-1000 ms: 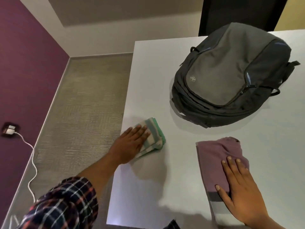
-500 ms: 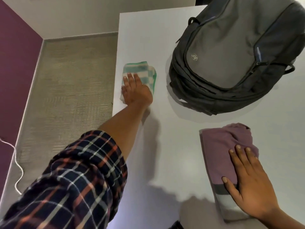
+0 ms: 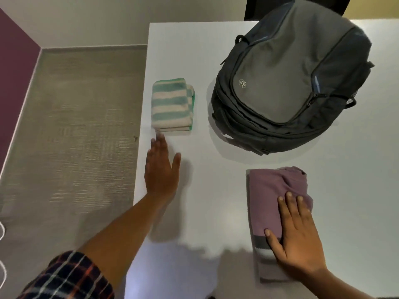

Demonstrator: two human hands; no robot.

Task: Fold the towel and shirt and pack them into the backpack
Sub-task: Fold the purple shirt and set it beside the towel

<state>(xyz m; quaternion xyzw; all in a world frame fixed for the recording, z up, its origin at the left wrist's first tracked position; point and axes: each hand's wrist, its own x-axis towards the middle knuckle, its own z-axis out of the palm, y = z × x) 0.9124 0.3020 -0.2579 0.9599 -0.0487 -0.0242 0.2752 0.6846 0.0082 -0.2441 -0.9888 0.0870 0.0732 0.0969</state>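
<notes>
A folded green-and-white striped towel (image 3: 171, 104) lies near the left edge of the white table (image 3: 216, 190). My left hand (image 3: 162, 169) hovers just in front of it with straight fingers, apart from the cloth and holding nothing. A folded purple shirt (image 3: 272, 190) with a grey and white band lies at the front right. My right hand (image 3: 300, 238) rests flat on it, fingers spread. The grey backpack (image 3: 285, 78) lies on its back at the far right with its zips closed.
The table's left edge drops to a grey carpet (image 3: 75, 137). A purple wall (image 3: 15, 72) stands at the far left, with a white cable (image 3: 2, 275) on the floor below it. A dark panel (image 3: 252, 9) rises behind the backpack.
My left hand slid the towel away along the table's left side, then let go and drew back toward me. My right hand stayed flat on the shirt.
</notes>
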